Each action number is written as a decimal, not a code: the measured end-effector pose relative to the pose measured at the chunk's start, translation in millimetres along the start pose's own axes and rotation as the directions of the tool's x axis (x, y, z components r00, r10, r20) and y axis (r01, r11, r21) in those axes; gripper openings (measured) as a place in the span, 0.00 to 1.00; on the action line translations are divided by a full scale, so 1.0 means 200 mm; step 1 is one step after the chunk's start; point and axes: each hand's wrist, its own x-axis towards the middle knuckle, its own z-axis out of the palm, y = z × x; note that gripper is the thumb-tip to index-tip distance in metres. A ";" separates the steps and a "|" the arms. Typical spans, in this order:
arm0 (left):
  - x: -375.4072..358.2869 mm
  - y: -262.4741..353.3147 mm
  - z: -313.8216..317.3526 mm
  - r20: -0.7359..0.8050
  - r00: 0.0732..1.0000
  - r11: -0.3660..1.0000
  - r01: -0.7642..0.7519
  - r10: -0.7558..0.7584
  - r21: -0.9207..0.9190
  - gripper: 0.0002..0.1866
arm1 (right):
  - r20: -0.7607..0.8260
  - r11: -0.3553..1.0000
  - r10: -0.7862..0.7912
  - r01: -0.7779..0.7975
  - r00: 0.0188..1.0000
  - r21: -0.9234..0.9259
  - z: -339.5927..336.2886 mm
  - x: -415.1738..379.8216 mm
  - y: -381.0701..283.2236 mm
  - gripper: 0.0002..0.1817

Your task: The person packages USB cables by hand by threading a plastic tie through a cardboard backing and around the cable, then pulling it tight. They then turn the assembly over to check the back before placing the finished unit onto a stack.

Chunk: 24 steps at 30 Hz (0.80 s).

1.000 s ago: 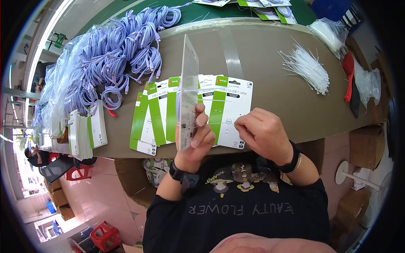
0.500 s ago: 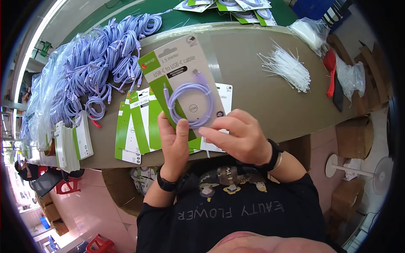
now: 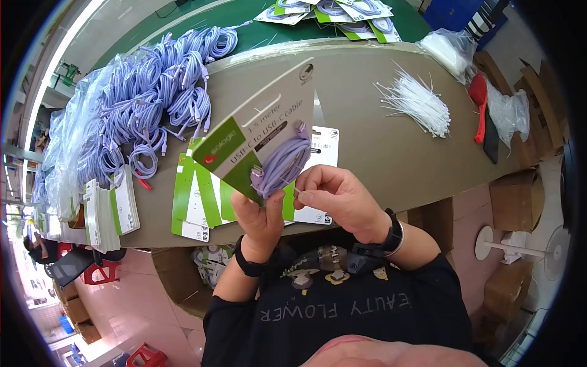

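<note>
My left hand (image 3: pixel 260 221) grips the lower edge of a green and white cable card (image 3: pixel 244 122), thumb in front. A coiled lilac cable (image 3: pixel 284 164) lies on the card's face, and the card is tilted upward above the table. Beside its lower right edge, my right hand (image 3: pixel 336 199) is pinched on a thin white strip, seemingly a cable tie (image 3: pixel 296 189), at the coil's lower end. More green and white cards (image 3: pixel 199 199) lie spread on the table behind and below my left hand.
Bundled lilac cables (image 3: pixel 140 92) cover the left side. Stacked cards (image 3: pixel 101 214) stand at the left edge. White cable ties (image 3: pixel 419 101) lie right, near a red-handled tool (image 3: pixel 479 104). Finished-looking cards with cables (image 3: pixel 330 11) lie at the back.
The held card has turned and tilted, so its face now shows at a slant. My right hand has moved slightly left and down, its fingers now pinched by the card's edge.
</note>
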 end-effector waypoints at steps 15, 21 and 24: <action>0.05 0.01 0.00 0.082 0.977 0.981 -0.196 0.196 -0.005 0.18 | 0.001 0.997 0.043 -0.042 0.999 -0.071 0.00 -0.02 0.00 0.07; 0.01 0.07 -0.05 0.219 0.956 0.923 0.255 -0.196 -0.288 0.16 | -0.221 0.953 0.229 -0.172 0.948 0.251 0.09 -0.10 -0.08 0.06; 0.06 0.12 -0.03 0.250 0.965 0.993 -0.058 0.083 -0.106 0.17 | -0.159 0.980 0.068 -0.036 0.985 0.196 0.01 -0.08 0.01 0.06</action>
